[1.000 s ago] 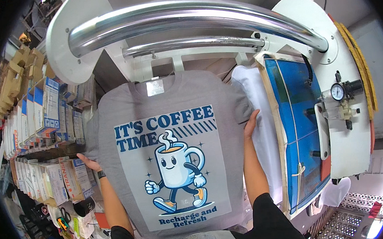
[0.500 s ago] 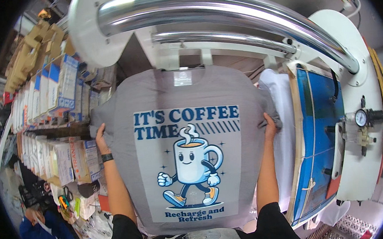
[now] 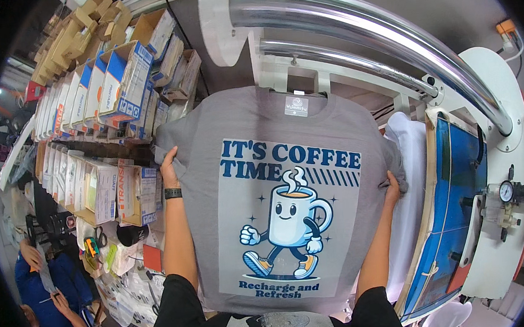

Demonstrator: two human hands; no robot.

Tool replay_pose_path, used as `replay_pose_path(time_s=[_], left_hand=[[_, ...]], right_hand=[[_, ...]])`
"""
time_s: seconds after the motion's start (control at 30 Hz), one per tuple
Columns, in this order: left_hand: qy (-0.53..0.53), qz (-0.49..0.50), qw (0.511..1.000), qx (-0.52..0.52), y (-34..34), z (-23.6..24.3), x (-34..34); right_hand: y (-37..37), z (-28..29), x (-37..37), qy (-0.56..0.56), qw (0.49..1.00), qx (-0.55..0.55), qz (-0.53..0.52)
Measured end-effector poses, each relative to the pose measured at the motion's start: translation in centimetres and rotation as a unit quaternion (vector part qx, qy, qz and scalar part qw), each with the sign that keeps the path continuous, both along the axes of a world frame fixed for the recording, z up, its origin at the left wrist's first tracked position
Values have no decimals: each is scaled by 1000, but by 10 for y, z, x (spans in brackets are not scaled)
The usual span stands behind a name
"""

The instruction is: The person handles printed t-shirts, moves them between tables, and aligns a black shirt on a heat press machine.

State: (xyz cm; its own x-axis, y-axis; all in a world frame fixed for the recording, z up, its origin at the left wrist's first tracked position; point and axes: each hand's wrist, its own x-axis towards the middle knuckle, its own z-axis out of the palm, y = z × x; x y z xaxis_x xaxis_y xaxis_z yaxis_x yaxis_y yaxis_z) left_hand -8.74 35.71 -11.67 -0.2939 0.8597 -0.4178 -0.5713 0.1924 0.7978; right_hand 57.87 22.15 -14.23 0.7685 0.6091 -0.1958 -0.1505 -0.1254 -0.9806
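A grey T-shirt point(image 3: 202, 140) is spread out in front of me, held up by both sleeves. My left hand point(image 3: 170, 165) is closed on its left sleeve, a dark band round the wrist. On the other side, my right hand point(image 3: 391, 186) grips the bunched right sleeve. Across the shirt's front lies a large print point(image 3: 293, 222) of a walking coffee cup, with dark blue lettering above and below. At the collar sits a pale neck label point(image 3: 296, 106). Fingers behind the cloth are hidden.
Beyond the shirt stands a machine with a thick chrome roller point(image 3: 362, 35). A blue panel point(image 3: 441, 205), white cloth point(image 3: 406, 153) and pressure gauge point(image 3: 506, 192) are at the right. Shelves of cardboard boxes point(image 3: 129, 81) line the left; a co-worker in blue point(image 3: 52, 293) is lower left.
The view has turned left, so the shirt, hands and machine appear farther right and slightly tilted. More boxes and more of the co-worker show. Both hands still hold the sleeves.
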Motion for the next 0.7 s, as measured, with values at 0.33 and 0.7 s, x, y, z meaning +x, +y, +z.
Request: replay_pose_path(time_s=[0.33, 0.7], left_hand=[[-154, -156, 972, -90, -83, 41, 64], [68, -177, 972, -136, -88, 74, 72]], right_hand=[[-45, 83, -84, 326, 932, -50, 149], [-43, 91, -122, 95, 971, -148, 162]])
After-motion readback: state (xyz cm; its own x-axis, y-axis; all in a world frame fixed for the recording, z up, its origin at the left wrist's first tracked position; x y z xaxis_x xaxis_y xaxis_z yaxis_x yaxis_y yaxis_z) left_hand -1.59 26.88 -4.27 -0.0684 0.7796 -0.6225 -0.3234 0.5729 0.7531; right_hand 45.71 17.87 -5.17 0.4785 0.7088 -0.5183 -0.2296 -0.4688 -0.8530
